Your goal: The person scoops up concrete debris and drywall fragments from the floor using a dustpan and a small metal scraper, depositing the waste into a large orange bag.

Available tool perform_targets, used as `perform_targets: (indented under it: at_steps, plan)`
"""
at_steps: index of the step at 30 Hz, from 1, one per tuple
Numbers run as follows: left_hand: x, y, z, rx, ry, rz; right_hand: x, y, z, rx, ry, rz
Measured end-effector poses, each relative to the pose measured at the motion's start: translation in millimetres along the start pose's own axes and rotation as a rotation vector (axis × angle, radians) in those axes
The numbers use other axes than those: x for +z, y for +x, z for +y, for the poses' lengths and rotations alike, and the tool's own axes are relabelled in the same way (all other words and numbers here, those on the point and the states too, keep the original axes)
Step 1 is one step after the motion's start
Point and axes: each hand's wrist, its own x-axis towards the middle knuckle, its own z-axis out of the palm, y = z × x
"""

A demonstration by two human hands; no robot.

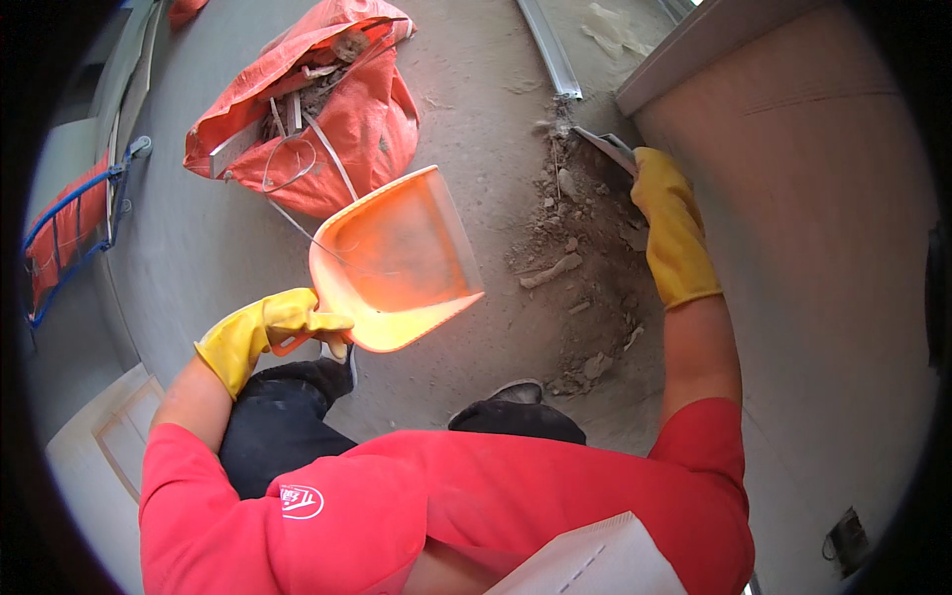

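My left hand (301,320), in a yellow rubber glove, grips the handle of an orange plastic dustpan (398,253). The pan is held over the floor, beside the red sack, and no rubble shows in it. In a matching glove, my right hand (666,197) holds a flat, thin piece (610,147), whose exact kind I cannot tell, at the upper end of a heap of dirt and rubble (580,260). The heap lies along the foot of the wall. A red woven sack (372,126) stands open, filled with debris, strips and wire.
A metal channel (550,48) lies on the floor beyond the rubble. The wall (803,223) rises close on the right. At the far left stands a blue metal frame (74,197) with wheels. Crumpled plastic film (613,30) lies at the top right.
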Motion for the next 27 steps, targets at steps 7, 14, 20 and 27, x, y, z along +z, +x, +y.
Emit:
perform_targets:
  at_steps: [7,14,20,27]
  plan:
    - [3,-9,25,-0.147,0.101,-0.016,-12,29,-20,0.157,0.222,0.246]
    - [2,-2,16,-0.043,0.11,-0.019,21,44,-26,0.192,0.521,0.213]
    - [1,-6,26,-0.093,0.153,-0.022,37,-1,-27,-0.136,-0.064,0.141]
    - [-4,-4,21,-0.116,0.127,-0.023,26,-3,-65,-0.208,-0.068,0.434]
